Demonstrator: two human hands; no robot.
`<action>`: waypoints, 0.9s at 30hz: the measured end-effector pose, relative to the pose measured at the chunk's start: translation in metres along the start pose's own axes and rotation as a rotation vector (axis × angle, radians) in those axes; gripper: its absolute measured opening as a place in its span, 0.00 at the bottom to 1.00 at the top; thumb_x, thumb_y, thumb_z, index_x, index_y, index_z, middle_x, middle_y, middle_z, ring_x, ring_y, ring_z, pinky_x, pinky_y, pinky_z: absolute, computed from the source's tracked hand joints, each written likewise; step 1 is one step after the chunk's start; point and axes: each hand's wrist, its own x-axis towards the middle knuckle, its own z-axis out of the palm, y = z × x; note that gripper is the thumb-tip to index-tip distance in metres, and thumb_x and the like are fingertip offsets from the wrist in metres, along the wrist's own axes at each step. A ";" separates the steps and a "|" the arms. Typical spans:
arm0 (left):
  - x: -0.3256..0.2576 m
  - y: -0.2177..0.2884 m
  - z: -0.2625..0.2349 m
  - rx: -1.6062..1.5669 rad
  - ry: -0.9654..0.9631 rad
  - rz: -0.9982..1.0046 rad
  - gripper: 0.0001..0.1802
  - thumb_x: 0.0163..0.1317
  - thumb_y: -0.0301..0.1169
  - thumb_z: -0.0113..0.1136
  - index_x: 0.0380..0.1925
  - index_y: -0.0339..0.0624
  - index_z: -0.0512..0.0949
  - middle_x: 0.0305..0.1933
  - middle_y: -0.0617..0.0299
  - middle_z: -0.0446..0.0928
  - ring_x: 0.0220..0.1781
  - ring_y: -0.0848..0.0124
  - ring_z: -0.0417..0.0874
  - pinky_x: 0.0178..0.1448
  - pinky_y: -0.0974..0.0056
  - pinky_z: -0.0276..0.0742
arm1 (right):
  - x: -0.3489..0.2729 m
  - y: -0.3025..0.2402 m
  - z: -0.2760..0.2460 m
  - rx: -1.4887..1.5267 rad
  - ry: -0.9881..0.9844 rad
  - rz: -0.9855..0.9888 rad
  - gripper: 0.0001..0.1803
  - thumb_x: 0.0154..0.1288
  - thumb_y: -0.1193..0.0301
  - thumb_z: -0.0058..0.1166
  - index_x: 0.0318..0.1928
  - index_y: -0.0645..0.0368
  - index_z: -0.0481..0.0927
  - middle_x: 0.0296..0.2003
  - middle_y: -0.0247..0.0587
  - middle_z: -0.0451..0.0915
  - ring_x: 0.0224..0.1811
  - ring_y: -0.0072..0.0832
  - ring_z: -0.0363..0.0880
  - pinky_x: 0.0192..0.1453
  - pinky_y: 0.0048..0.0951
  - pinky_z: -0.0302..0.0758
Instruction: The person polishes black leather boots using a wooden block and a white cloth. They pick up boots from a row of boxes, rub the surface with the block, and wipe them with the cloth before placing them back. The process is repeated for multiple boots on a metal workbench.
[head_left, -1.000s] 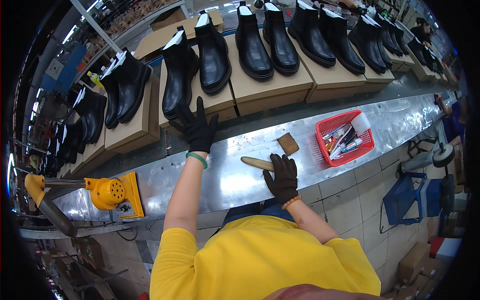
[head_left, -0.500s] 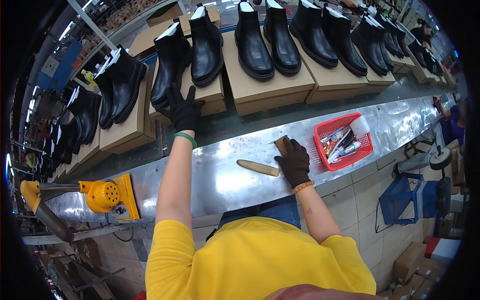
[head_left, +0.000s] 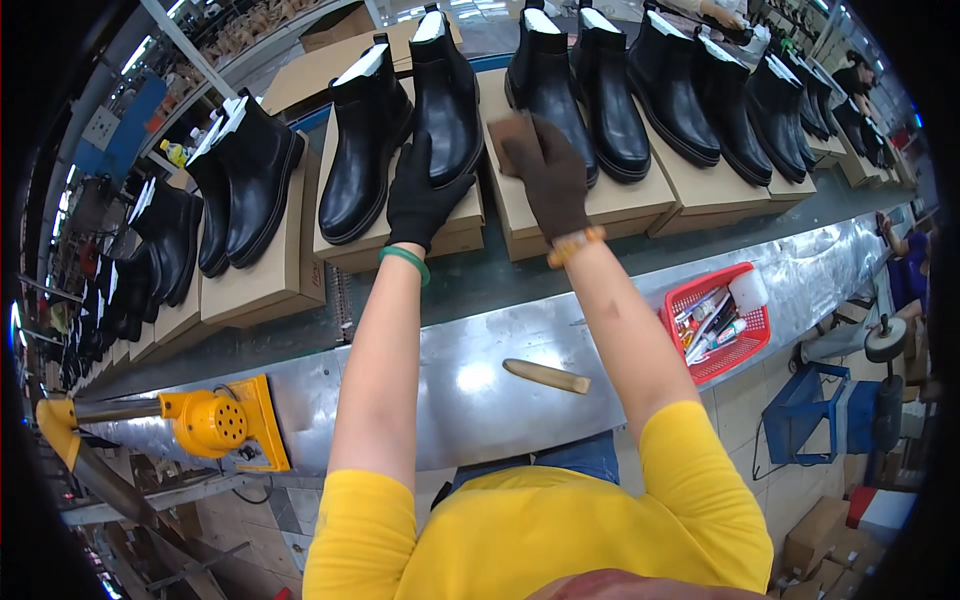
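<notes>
My left hand (head_left: 428,198), in a black glove, grips the toe of a black ankle boot (head_left: 446,100), thumb at the front and fingers along its left side. This boot stands upright on a cardboard box (head_left: 455,235) beside its mate (head_left: 362,150); white paper sticks out of the mate's top. Raised just right of the held boot is my right hand (head_left: 552,185), in a dark brown glove, closed on a small brown pad (head_left: 514,145), blurred by motion. Whether the pad touches the boot, I cannot tell. A tan, flat, rounded stick (head_left: 545,376) lies on the metal bench.
More boot pairs on boxes line the conveyor (head_left: 400,292) on both sides. On the metal bench (head_left: 460,425) stand a red basket (head_left: 716,282) of tubes and small tools and, leftward, a yellow machine (head_left: 215,422). A blue metal frame (head_left: 815,420) stands at right.
My left hand has shifted from the left boot's toe to the right boot's. My right hand has risen from the bench with the brown pad to beside that boot.
</notes>
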 end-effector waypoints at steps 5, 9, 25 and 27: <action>-0.002 0.014 -0.005 0.013 0.030 -0.040 0.47 0.44 0.49 0.71 0.63 0.41 0.63 0.62 0.42 0.67 0.64 0.51 0.69 0.64 0.57 0.66 | 0.064 0.010 0.051 -0.175 0.079 -0.040 0.21 0.60 0.63 0.56 0.50 0.63 0.73 0.32 0.48 0.81 0.35 0.32 0.82 0.40 0.31 0.77; -0.001 0.023 -0.006 -0.001 0.038 -0.071 0.46 0.45 0.49 0.71 0.61 0.39 0.65 0.60 0.45 0.70 0.62 0.53 0.71 0.63 0.57 0.67 | 0.085 0.023 0.074 -0.212 0.142 -0.255 0.20 0.62 0.62 0.53 0.49 0.60 0.72 0.34 0.53 0.81 0.37 0.46 0.82 0.43 0.38 0.77; 0.001 0.024 -0.003 0.007 0.029 -0.081 0.47 0.45 0.50 0.69 0.64 0.44 0.62 0.59 0.40 0.68 0.60 0.48 0.72 0.61 0.55 0.70 | 0.091 0.009 0.072 -0.337 0.026 -0.216 0.19 0.63 0.56 0.50 0.46 0.57 0.73 0.37 0.53 0.81 0.41 0.53 0.79 0.46 0.47 0.74; 0.001 0.024 -0.002 0.000 0.019 -0.080 0.47 0.45 0.50 0.69 0.64 0.44 0.62 0.59 0.40 0.68 0.61 0.48 0.71 0.61 0.55 0.70 | 0.092 0.012 0.072 -0.334 0.031 -0.231 0.19 0.63 0.56 0.50 0.46 0.57 0.72 0.37 0.54 0.81 0.41 0.53 0.79 0.46 0.47 0.74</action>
